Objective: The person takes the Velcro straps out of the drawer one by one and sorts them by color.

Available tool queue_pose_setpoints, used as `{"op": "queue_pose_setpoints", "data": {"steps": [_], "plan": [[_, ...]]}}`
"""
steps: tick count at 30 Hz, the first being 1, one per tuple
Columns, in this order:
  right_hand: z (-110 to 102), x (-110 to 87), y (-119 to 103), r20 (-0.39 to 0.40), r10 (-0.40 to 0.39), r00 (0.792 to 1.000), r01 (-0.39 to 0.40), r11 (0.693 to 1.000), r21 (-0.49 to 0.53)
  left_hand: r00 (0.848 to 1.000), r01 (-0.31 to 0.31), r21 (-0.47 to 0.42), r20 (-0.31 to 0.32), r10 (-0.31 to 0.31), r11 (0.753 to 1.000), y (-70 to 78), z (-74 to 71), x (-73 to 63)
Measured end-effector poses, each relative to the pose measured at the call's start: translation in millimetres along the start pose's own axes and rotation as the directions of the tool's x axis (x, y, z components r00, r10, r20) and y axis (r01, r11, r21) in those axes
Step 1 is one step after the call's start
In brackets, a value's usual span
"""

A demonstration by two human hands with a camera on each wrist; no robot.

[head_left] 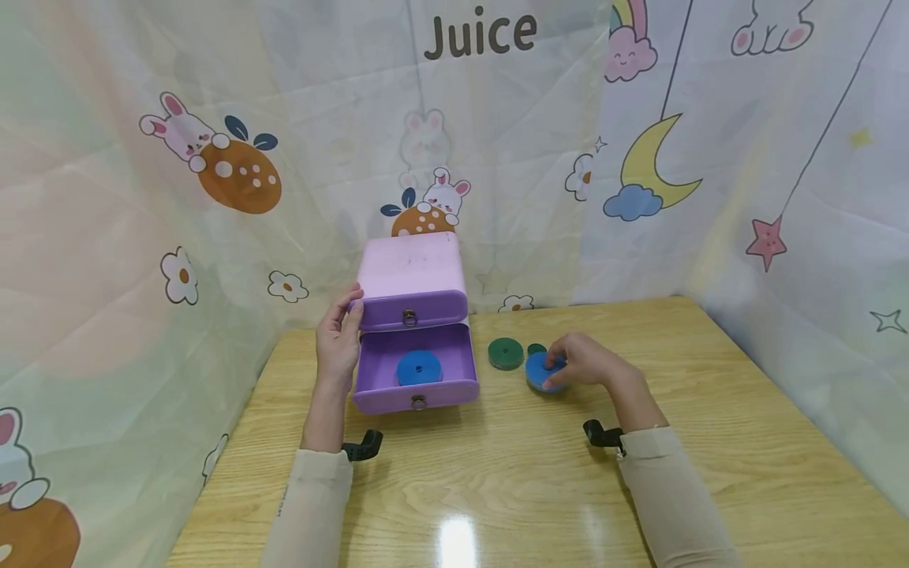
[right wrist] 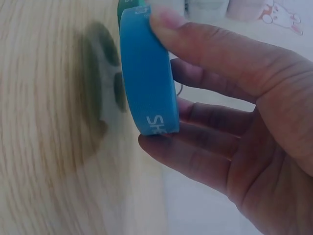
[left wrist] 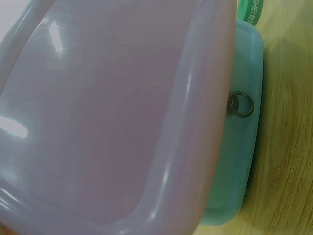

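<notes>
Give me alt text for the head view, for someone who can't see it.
A person's right hand pinches a blue roll next to a green roll at a wooden table. The left hand touches the left side of a pink-and-purple two-drawer cabinet, whose open lower drawer holds another blue roll.

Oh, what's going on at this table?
A person is busy with both hands around a small pink-and-purple drawer unit on a wooden table. Their right hand pinches a blue roll, while their left hand rests against the unit's left side. The lower drawer stands open with a second blue roll inside. A green roll lies on the table to the right of the unit.
</notes>
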State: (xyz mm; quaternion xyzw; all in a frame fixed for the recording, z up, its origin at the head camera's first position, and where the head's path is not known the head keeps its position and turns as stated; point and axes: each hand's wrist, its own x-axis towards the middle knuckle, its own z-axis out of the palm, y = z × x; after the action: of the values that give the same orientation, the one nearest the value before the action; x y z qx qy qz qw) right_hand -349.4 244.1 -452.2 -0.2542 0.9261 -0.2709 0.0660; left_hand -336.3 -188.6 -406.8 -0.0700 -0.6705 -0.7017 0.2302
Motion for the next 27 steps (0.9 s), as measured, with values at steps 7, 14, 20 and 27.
{"op": "queue_pose_setpoints", "data": {"steps": [7, 14, 20, 27], "plan": [[-1, -0.2, 6, 0.028, 0.035, 0.999, -0.034, 0.999, -0.021, 1.000, -0.025, -0.003, -0.002, 0.025, 1.000, -14.9, -3.4, 5.6], [0, 0.4, 9, 0.037, 0.059, 0.998, -0.057, 0.998, -0.040, 0.999, -0.043, -0.001, 0.000, 0.043, 0.999, -13.7, -3.0, 3.9], [3, 2.5, 7, 0.041, 0.090, 0.995, -0.087, 0.994, -0.066, 0.999, -0.040, -0.008, 0.002, 0.040, 0.999, -13.5, -3.7, 3.6], [5, 2.4, 4, 0.058, 0.126, 0.990, -0.123, 0.991, -0.056, 0.999, -0.036, -0.010, 0.004, 0.036, 0.999, -13.8, -4.1, 4.0]]}}
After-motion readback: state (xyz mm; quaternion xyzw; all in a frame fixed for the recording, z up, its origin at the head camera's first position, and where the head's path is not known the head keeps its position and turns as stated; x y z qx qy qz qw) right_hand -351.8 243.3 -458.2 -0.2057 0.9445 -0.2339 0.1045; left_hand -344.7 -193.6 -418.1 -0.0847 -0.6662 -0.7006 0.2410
